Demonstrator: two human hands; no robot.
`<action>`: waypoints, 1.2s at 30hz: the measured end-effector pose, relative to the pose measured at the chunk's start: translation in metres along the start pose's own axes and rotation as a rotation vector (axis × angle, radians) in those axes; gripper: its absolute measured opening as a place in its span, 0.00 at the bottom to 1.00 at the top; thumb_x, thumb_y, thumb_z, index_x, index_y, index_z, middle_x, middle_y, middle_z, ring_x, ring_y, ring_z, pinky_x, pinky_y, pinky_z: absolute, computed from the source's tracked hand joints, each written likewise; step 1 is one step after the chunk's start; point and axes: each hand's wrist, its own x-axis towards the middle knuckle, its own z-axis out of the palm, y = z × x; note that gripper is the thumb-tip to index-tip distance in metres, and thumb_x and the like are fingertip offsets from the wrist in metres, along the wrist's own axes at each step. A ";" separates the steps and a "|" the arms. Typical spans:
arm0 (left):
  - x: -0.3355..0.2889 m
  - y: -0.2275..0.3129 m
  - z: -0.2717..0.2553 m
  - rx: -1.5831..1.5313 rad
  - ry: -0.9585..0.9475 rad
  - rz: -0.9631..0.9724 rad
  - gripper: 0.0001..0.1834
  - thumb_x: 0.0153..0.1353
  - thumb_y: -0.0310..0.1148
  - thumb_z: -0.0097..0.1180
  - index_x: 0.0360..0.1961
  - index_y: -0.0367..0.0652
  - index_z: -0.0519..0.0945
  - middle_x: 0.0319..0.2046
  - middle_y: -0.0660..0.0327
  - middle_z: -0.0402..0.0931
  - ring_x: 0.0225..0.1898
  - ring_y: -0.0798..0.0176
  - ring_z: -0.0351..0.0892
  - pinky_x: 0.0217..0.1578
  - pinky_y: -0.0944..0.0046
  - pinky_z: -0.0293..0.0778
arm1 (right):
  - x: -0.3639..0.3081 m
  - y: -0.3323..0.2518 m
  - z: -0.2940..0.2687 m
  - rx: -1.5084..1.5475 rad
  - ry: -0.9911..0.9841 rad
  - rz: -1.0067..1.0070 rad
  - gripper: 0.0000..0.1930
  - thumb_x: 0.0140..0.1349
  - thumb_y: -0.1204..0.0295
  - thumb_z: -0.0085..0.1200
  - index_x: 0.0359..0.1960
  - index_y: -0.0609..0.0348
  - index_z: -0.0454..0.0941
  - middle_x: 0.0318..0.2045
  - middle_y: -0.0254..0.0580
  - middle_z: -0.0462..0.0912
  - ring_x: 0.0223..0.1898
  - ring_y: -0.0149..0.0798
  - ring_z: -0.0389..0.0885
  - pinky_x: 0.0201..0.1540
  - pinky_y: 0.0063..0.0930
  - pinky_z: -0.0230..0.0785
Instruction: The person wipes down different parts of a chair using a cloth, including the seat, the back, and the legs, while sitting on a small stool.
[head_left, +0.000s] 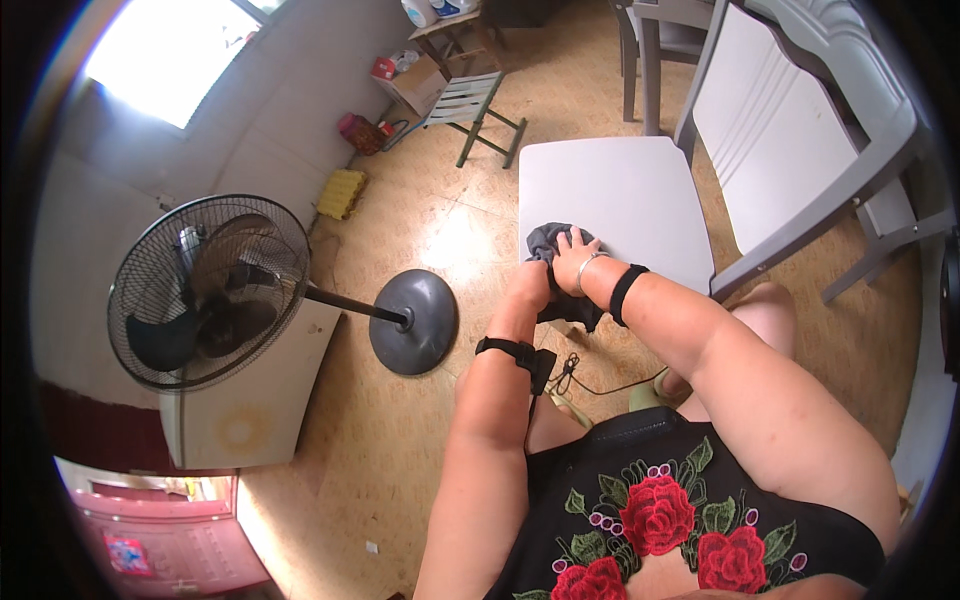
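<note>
While the dark cloth (546, 240) lies bunched on the chair seat's (625, 190) near-left part, drooping past its edge, work seems unfinished. Right hand (574, 264): fingers slightly apart on cloth, grip unclear. Left hand (535, 284): fingers hidden, cannot tell. Amount done: unreadable.

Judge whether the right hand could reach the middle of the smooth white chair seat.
Likely yes: the right hand touches crumpled dark-grey cloth at one corner of the white chair seat, its bare middle beyond.
</note>
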 end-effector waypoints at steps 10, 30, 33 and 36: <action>0.038 -0.009 -0.016 -0.032 -0.006 -0.005 0.20 0.35 0.30 0.71 0.33 0.39 0.80 0.36 0.47 0.80 0.42 0.43 0.78 0.43 0.53 0.74 | 0.040 0.013 -0.022 -0.005 0.024 0.021 0.33 0.60 0.67 0.50 0.68 0.53 0.56 0.71 0.50 0.45 0.71 0.63 0.39 0.60 0.70 0.50; 0.097 -0.035 -0.030 -0.148 -0.012 -0.052 0.20 0.33 0.29 0.73 0.31 0.40 0.79 0.32 0.51 0.80 0.37 0.48 0.80 0.37 0.54 0.75 | 0.104 0.038 -0.058 0.003 -0.010 0.030 0.51 0.49 0.51 0.66 0.71 0.45 0.48 0.72 0.47 0.40 0.72 0.60 0.34 0.63 0.68 0.48; 0.099 -0.034 -0.030 -0.184 -0.019 -0.053 0.22 0.31 0.29 0.74 0.31 0.39 0.79 0.32 0.51 0.80 0.37 0.48 0.80 0.37 0.55 0.75 | 0.104 0.043 -0.057 0.004 0.064 0.014 0.51 0.47 0.49 0.67 0.70 0.43 0.49 0.72 0.46 0.42 0.72 0.58 0.36 0.62 0.68 0.49; 0.096 -0.034 -0.029 -0.166 0.057 -0.072 0.24 0.30 0.29 0.75 0.32 0.38 0.79 0.34 0.50 0.80 0.40 0.48 0.79 0.41 0.55 0.76 | 0.099 0.043 -0.056 0.017 0.107 0.014 0.51 0.45 0.48 0.68 0.70 0.39 0.52 0.71 0.43 0.46 0.72 0.54 0.38 0.63 0.67 0.47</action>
